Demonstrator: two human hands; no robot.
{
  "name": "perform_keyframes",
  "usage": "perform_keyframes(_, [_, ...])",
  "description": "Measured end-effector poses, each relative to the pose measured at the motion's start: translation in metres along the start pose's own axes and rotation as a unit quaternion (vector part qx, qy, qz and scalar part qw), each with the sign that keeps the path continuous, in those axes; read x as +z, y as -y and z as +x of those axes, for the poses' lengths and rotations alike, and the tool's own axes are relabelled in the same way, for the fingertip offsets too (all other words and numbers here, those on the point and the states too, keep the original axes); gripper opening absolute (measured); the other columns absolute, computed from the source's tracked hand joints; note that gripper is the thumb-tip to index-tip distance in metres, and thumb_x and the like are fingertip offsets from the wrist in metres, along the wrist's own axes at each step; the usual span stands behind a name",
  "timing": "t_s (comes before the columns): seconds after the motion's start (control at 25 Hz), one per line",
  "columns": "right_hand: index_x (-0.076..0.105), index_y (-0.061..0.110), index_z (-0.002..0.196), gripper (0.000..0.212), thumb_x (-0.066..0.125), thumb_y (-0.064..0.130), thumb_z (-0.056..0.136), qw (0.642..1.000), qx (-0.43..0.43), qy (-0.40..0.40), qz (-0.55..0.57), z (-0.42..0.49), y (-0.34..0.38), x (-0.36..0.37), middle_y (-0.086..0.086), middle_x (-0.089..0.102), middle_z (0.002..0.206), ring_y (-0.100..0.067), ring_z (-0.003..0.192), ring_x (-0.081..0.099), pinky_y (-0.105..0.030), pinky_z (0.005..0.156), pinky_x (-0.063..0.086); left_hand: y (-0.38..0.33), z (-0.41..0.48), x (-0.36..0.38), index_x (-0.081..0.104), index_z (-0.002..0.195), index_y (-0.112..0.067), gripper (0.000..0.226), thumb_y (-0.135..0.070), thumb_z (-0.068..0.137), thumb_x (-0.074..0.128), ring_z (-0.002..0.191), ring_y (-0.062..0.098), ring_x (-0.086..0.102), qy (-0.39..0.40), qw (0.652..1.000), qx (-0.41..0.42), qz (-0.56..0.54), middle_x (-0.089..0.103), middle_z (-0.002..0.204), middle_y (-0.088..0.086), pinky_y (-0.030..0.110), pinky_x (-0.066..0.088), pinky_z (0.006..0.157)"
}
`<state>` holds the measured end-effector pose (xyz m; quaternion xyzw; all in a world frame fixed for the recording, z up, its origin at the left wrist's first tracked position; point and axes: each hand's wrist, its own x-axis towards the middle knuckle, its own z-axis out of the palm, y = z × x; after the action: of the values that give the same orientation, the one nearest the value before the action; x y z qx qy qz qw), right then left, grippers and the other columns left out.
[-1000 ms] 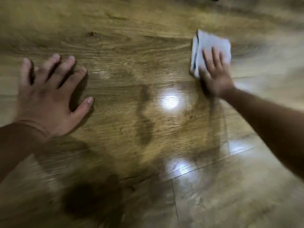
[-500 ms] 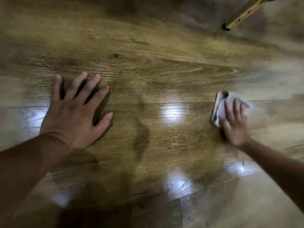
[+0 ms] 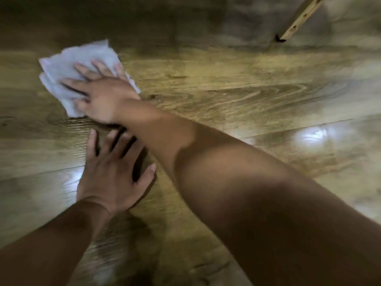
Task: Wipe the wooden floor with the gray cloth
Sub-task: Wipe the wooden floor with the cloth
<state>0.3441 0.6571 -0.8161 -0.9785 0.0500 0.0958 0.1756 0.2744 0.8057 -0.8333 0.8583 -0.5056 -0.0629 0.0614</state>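
Head view: a person on a wooden floor (image 3: 237,96), both bare arms reaching forward and down.
Right hand (image 3: 103,98): palm down on the cloth (image 3: 68,65), fingers (image 3: 82,70) spread and flat; it presses the cloth to the floor and does not close around it.
Right arm: crosses from the lower right to the upper left, passing over the fingertips of the left hand (image 3: 113,172).
Cloth: gray, crumpled, lying flat on the floor under the right hand's fingers and palm; its edges stick out beyond the fingertips and to the thumb side, and a narrow strip shows on the little-finger side.
Left hand: open, palm flat on the floor, fingers spread, thumb out to the side; it holds nothing.
Hand spacing: left hand lies just behind the right wrist, nearer the person, its fingertips pointing toward the cloth but apart from it.
Floor: brown planks with strong grain; seams run roughly across the view; bright glare patches lie well off to the little-finger side of the right hand and just beside the left hand's outer edge.
Wooden leg (image 3: 299,19): pale, slanted, far beyond the right forearm, its dark tip meeting the floor.
Sharpness: floor and cloth edges are somewhat blurred.
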Motion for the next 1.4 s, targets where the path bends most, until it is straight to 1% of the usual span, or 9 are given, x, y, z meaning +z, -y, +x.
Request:
perform_keyframes(0.12, [0.043, 0.026, 0.146, 0.050, 0.041, 0.036, 0.096, 0.998, 0.022, -0.058, 0.029, -0.068, -0.085, -0.020, -0.003, 0.034, 0.157, -0.022, 0.147, 0.027, -0.026, 0.116, 0.018, -0.001, 0.000, -0.003, 0.048, 0.144, -0.022, 0.069, -0.061, 0.088, 0.034, 0.150, 0.030, 0.026, 0.019, 1.000, -0.004, 0.003, 0.039, 0.158, 0.004, 0.063, 0.012, 0.119])
perform_keyframes(0.2, [0.043, 0.018, 0.146, 0.054, 0.041, 0.034, 0.094, 0.978, 0.187, -0.089, 0.026, -0.140, -0.169, -0.039, -0.013, 0.037, 0.155, -0.030, 0.141, 0.035, -0.027, 0.112, 0.026, 0.001, 0.001, -0.003, 0.047, 0.145, -0.022, 0.071, -0.062, 0.089, 0.033, 0.151, 0.028, 0.021, 0.021, 1.000, -0.004, -0.003, 0.034, 0.161, 0.003, 0.064, 0.011, 0.119])
perform_keyframes(0.4, [0.063, 0.008, 0.112, 0.040, 0.038, 0.036, 0.096, 0.841, 0.514, -0.160, 0.062, -0.192, -0.257, -0.087, -0.021, 0.063, 0.117, -0.036, 0.115, 0.056, -0.025, 0.089, 0.040, 0.002, 0.000, -0.003, 0.044, 0.149, -0.024, 0.072, -0.064, 0.090, 0.030, 0.153, 0.028, 0.018, 0.038, 0.999, -0.007, -0.001, 0.029, 0.163, 0.003, 0.064, 0.009, 0.120])
perform_keyframes(0.8, [0.045, 0.034, 0.143, 0.050, 0.042, 0.034, 0.094, 0.999, -0.030, -0.025, -0.003, 0.019, 0.017, -0.004, 0.003, 0.033, 0.158, -0.022, 0.148, 0.019, -0.036, 0.118, 0.011, 0.000, 0.000, -0.008, 0.049, 0.143, -0.021, 0.069, -0.060, 0.090, 0.031, 0.144, 0.036, 0.033, 0.054, 0.998, -0.017, 0.008, 0.048, 0.150, 0.008, 0.065, 0.015, 0.118])
perform_keyframes(0.88, [0.041, 0.032, 0.147, 0.050, 0.042, 0.036, 0.096, 0.999, 0.004, -0.037, -0.013, -0.020, -0.040, -0.012, 0.000, 0.030, 0.159, -0.020, 0.148, 0.021, -0.029, 0.117, 0.017, 0.000, 0.002, -0.004, 0.046, 0.146, -0.023, 0.069, -0.061, 0.089, 0.034, 0.148, 0.032, 0.028, 0.033, 0.999, -0.011, 0.004, 0.040, 0.156, 0.006, 0.064, 0.013, 0.119])
perform_keyframes(1.04, [0.024, 0.014, 0.154, 0.060, 0.030, 0.039, 0.100, 0.943, 0.319, -0.059, -0.069, -0.148, -0.222, -0.058, -0.014, 0.018, 0.162, -0.030, 0.150, 0.015, -0.037, 0.122, 0.013, 0.002, 0.000, 0.001, 0.042, 0.149, -0.024, 0.071, -0.064, 0.091, 0.030, 0.152, 0.028, 0.017, 0.010, 1.000, -0.013, 0.005, 0.029, 0.163, 0.002, 0.062, 0.007, 0.120])
perform_keyframes(1.16, [0.036, 0.002, 0.144, 0.057, 0.030, 0.035, 0.097, 0.865, 0.491, -0.101, -0.014, -0.180, -0.283, -0.082, -0.015, 0.050, 0.141, -0.040, 0.140, 0.030, -0.038, 0.117, 0.027, 0.001, 0.000, 0.002, 0.039, 0.149, -0.026, 0.070, -0.065, 0.091, 0.030, 0.153, 0.027, 0.014, 0.017, 1.000, -0.010, 0.006, 0.025, 0.164, 0.002, 0.063, 0.006, 0.120])
perform_keyframes(1.24, [0.043, 0.002, 0.140, 0.054, 0.038, 0.030, 0.094, 0.845, 0.511, -0.150, 0.043, -0.152, -0.257, -0.073, 0.003, 0.070, 0.114, -0.041, 0.136, 0.038, -0.020, 0.104, 0.038, 0.001, 0.000, 0.000, 0.037, 0.150, -0.026, 0.070, -0.065, 0.092, 0.028, 0.153, 0.027, 0.013, 0.024, 1.000, -0.012, 0.014, 0.023, 0.165, 0.002, 0.063, 0.006, 0.120])
perform_keyframes(1.4, [0.043, 0.012, 0.143, 0.049, 0.036, 0.029, 0.098, 0.931, 0.340, -0.128, -0.029, -0.077, -0.124, -0.020, -0.017, 0.042, 0.149, -0.033, 0.140, 0.034, -0.040, 0.115, 0.023, 0.000, 0.000, -0.004, 0.039, 0.149, -0.026, 0.069, -0.063, 0.092, 0.028, 0.153, 0.027, 0.014, 0.029, 0.999, -0.018, 0.015, 0.024, 0.164, 0.002, 0.062, 0.006, 0.120])
